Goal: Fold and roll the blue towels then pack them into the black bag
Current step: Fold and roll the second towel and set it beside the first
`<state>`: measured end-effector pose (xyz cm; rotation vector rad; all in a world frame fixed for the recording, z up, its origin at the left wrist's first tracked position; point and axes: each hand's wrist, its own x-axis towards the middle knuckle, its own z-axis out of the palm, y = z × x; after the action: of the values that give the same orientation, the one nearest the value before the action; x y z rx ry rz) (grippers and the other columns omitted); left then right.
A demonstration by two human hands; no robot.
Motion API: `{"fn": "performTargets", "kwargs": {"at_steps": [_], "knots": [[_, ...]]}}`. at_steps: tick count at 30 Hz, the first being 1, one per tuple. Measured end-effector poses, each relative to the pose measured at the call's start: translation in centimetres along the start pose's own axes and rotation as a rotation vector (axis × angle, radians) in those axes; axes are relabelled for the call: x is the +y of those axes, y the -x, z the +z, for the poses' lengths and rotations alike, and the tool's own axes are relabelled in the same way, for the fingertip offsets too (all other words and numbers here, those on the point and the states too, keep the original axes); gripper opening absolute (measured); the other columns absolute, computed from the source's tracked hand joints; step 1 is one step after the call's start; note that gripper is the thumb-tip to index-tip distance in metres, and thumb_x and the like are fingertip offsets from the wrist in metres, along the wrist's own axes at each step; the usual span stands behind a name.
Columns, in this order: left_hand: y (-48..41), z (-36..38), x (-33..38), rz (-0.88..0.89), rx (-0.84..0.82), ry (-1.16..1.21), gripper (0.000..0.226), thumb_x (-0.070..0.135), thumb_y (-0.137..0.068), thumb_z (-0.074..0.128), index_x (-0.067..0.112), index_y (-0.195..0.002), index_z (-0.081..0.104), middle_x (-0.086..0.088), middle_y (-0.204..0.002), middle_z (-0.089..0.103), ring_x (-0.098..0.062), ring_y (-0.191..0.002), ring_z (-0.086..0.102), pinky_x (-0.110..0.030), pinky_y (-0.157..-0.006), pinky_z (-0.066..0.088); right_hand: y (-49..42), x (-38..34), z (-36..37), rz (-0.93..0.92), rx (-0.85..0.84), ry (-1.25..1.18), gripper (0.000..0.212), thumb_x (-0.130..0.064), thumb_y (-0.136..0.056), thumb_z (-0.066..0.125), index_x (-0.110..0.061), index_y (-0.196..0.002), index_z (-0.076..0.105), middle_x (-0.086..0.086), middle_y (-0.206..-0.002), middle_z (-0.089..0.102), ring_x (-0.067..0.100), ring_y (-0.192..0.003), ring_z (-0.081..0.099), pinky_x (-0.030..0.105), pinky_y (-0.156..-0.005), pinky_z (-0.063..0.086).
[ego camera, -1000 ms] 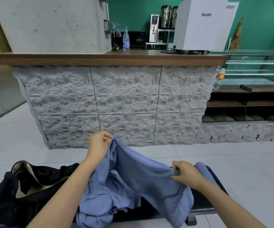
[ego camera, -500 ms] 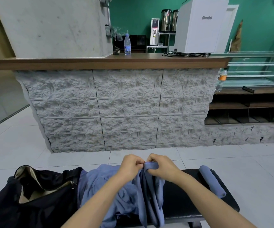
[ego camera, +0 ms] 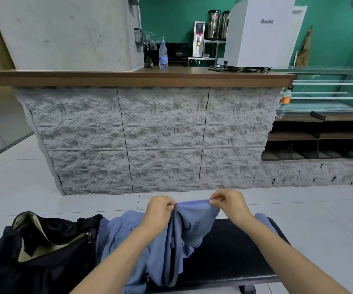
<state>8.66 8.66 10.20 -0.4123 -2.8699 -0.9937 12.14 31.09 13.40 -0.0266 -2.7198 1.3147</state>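
Both left grip (ego camera: pixel 159 211) and right grip (ego camera: pixel 229 205) pinch the top edge of a blue towel (ego camera: pixel 192 228), which hangs onto the black bench (ego camera: pixel 230 251). Left of it sits the black bag (ego camera: pixel 50 251), mouth open.

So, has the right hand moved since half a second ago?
Yes: the right hand, pinching the blue towel, moved right, toward the rolled towel on the bench.

Café: stone-faced counter (ego camera: pixel 163 136), drink urns (ego camera: pixel 213 24), glass display case (ego camera: pixel 330 94).

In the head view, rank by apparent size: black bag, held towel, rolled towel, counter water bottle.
Bag
Held towel
Rolled towel, bottle: unranked; arm hides the roll, bottle stands far off
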Motion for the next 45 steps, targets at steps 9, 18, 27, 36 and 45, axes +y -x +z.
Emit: {"fn": "performTargets", "kwargs": {"at_steps": [9, 18, 27, 36, 45], "knots": [[0.2, -1.9, 2.6, 0.133, 0.044, 0.451, 0.027, 0.006, -0.086, 0.063, 0.026, -0.092, 0.045, 0.0, -0.075, 0.063, 0.001, -0.066, 0.052, -0.011, -0.063, 0.04, -0.5, -3.1, 4.0, -0.327, -0.262, 0.027, 0.01, -0.009, -0.084, 0.067, -0.017, -0.08, 0.07, -0.008, -0.093, 0.07, -0.002, -0.093, 0.059, 0.017, -0.088, 0.041], [2.2, -0.4, -3.1, 0.133, -0.087, 0.294, 0.043, 0.025, -0.083, 0.067, 0.025, -0.054, 0.036, 0.007, -0.053, 0.029, -0.006, -0.054, 0.026, -0.027, -0.056, 0.022, -0.8, -2.3, 2.0, -0.157, -0.001, -0.189, 0.025, -0.006, -0.088, 0.062, -0.025, -0.072, 0.061, -0.008, -0.075, 0.064, -0.005, -0.067, 0.056, 0.01, -0.065, 0.043], [3.4, -2.4, -2.9, -0.33, 0.127, 0.918, 0.011, 0.0, -0.085, 0.064, 0.01, -0.085, 0.069, 0.007, -0.062, 0.067, -0.006, -0.057, 0.057, -0.013, -0.059, 0.046, -1.6, -0.2, 1.3, -0.015, 0.068, 0.165, 0.012, -0.014, -0.091, 0.059, -0.015, -0.079, 0.06, -0.002, -0.087, 0.055, 0.016, -0.086, 0.049, 0.024, -0.071, 0.04], [1.8, 0.0, 2.6, -0.405, 0.17, 0.898, 0.021, -0.003, -0.085, 0.061, 0.01, -0.071, 0.069, 0.008, -0.042, 0.054, 0.001, -0.038, 0.043, -0.012, -0.044, 0.036, 0.5, -3.7, 6.1, 0.214, -0.031, -0.544, 0.012, -0.002, -0.087, 0.061, -0.01, -0.08, 0.066, 0.007, -0.069, 0.061, 0.016, -0.064, 0.058, 0.028, -0.062, 0.053], [2.0, -0.7, 3.2, -0.455, 0.154, 1.003, 0.029, 0.004, -0.088, 0.06, 0.014, -0.063, 0.071, -0.004, -0.056, 0.059, -0.01, -0.05, 0.047, -0.018, -0.05, 0.036, 2.0, -4.7, 5.7, 0.002, -0.128, -0.532, 0.03, 0.008, -0.083, 0.058, -0.017, -0.093, 0.072, -0.001, -0.086, 0.072, 0.007, -0.084, 0.065, 0.019, -0.078, 0.053]]}}
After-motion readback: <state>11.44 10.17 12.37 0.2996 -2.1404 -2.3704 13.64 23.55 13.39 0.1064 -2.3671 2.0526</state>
